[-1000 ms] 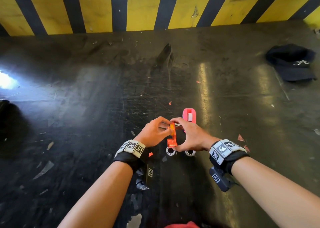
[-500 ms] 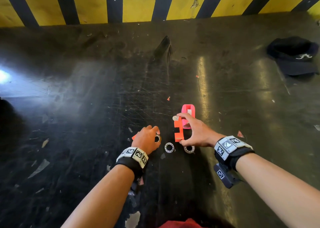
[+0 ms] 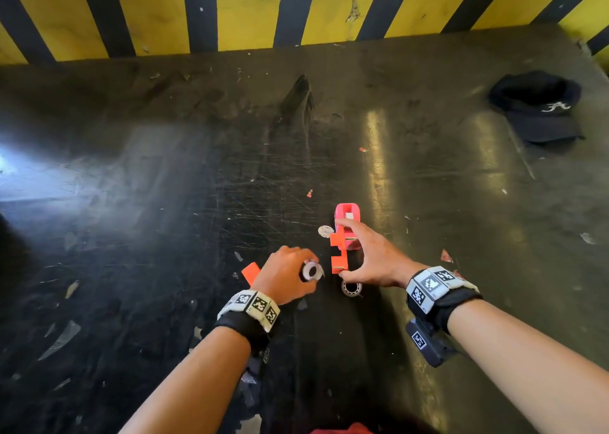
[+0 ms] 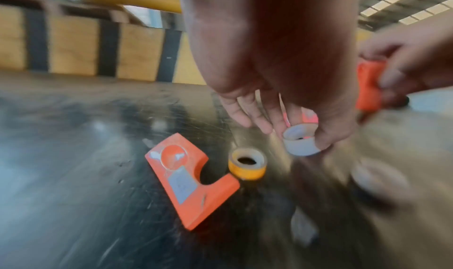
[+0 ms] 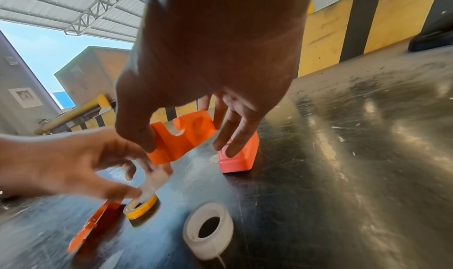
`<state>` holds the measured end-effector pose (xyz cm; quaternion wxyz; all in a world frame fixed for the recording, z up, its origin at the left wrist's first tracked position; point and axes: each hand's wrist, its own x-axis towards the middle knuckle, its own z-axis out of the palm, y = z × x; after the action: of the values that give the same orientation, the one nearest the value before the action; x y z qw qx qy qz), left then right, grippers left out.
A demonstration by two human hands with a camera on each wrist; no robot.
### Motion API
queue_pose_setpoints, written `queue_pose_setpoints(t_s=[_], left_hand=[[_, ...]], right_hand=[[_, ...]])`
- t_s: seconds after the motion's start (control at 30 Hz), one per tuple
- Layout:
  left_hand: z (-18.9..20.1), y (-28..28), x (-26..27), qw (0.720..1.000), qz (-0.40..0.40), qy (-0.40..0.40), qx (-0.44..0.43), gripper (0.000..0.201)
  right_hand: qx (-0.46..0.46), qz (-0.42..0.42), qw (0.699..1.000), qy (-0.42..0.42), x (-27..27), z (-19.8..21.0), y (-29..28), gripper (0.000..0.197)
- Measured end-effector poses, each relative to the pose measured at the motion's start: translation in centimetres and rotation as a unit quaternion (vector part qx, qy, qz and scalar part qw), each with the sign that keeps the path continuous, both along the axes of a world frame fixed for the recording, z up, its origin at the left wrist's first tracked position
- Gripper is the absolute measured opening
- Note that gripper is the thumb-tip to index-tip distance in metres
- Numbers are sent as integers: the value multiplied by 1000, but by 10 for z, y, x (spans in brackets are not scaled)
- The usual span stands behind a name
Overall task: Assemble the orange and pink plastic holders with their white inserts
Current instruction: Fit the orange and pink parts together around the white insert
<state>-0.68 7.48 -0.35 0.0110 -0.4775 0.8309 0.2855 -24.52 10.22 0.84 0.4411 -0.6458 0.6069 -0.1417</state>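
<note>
Two orange holder pieces are in play on the scratched black bench (image 3: 164, 236): the right hand (image 3: 372, 259) pinches one orange holder piece (image 3: 339, 252) between thumb and forefinger, raised just in front of the single pink holder (image 3: 347, 211), which stands on the bench; the second orange piece (image 4: 188, 178) lies flat by the left wrist. The left hand (image 3: 286, 278) pinches one white ring insert (image 4: 300, 142) in its fingertips. A second white ring (image 5: 208, 230) and one yellow ring (image 4: 247, 163) lie close by. A dark cap (image 3: 537, 107) sits well apart near the far right edge, before the yellow-and-black striped wall (image 3: 247, 8).
</note>
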Motion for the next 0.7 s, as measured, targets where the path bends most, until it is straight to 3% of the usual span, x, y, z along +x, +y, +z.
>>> queue_pose_setpoints(t_s=[0.1,0.17,0.27,0.6,0.7], left_hand=[[19,-15,6,963,164,197,86,37],[32,-22,6,934,195,260,145,41],[44,-22,3,924,179,282,186,44],[58,-12,-4,905,186,338,177,46],[58,-16,3,900,184,340,200,61]], right_hand=[[-5,0,1000,-3,-1,7,3,106],[-10,6,1000,-7,3,12,4,105],[-22,10,999,-28,11,19,4,104],[-48,-1,996,-80,23,36,3,103],[-52,7,996,-78,25,37,2,89]])
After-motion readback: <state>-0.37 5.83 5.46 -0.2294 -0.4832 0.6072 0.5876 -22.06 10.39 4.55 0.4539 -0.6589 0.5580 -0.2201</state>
